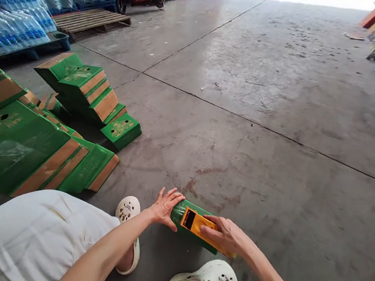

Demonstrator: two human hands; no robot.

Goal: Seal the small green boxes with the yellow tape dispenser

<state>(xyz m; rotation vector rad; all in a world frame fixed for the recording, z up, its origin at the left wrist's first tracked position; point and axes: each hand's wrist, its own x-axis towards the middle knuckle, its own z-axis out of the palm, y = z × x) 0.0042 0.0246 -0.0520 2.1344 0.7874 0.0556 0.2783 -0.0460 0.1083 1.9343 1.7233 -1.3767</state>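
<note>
Person's right hand (228,232) is clamping a yellow handheld device (193,221) over a green box (177,212); contact between the two is not showing clearly. Left hand (166,207), fingers spread, is touching the box's far-left end. Box is lying on the floor (267,185), long axis running far-left to near-right, roughly paralleling the device.

Past the green box (177,213) and off to the right of my right hand (223,234), I have a wide stretch of free floor (263,158), crossed only by flat seams. On the left, my shoe (127,209) sits beside my forearm (105,252), and the stacked cartons (86,89) wall off that side. My other shoe (208,275) crowds the near edge. The yellow device (194,222) in my grip blocks much of the box's top.
</note>
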